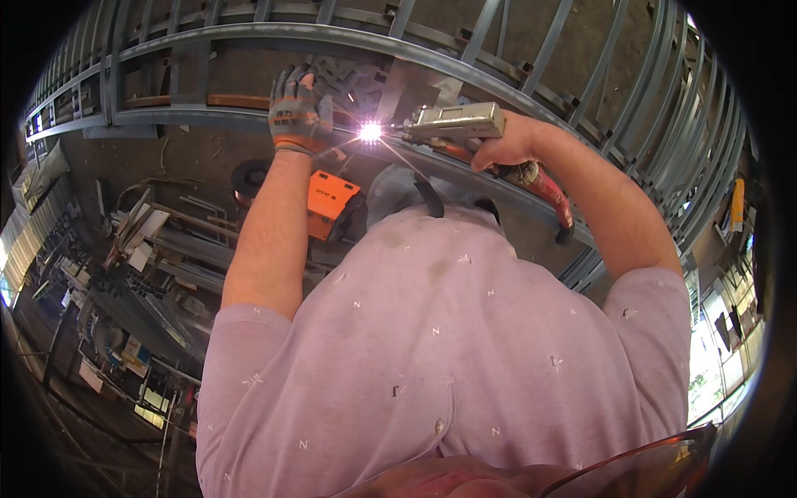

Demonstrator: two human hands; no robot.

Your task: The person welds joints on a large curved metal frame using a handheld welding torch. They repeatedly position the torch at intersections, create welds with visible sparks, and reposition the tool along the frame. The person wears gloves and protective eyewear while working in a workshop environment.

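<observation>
My right hand [508, 141], bare, is closed around a welding gun [457, 122] with a boxy, dull metal body. A red-sleeved part [550, 189] with a black end hangs below that hand. From the gun's tip, a bright welding arc [369, 131] glows against the steel frame, and its glare hides the joint. My left hand [299, 109] wears a grey work glove with an orange cuff. It lies on the frame's steel bar [237, 119] just left of the arc, fingers stretched out away from me.
Long steel frames with crossbars [332, 35] curve across the far side and down the right. An orange box [330, 199] stands below my left wrist, beside a dark round object [249, 178]. Steel lengths and scraps [178, 245] are piled at left. Sparks fly near the arc.
</observation>
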